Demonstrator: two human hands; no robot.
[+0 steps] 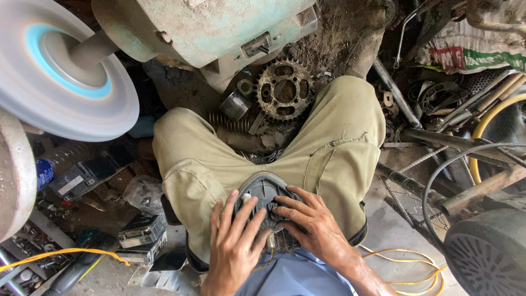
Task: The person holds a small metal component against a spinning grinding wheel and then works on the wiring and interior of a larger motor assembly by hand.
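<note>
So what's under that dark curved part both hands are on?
The dark curved part rests on the khaki trousers of the lap. The left hand and right hand cover its lower half, hiding details there.

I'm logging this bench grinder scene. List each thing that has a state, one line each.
Buffing wheel: blurred, apparently spinning.
Dark ribbed housing: resting in the lap, gripped by both hands.
Left hand: fingers spread on the housing.
Right hand: fingers curled on the housing.
Sprocket: lying flat, rusty.
Yellow cable: loose on the floor.
</note>
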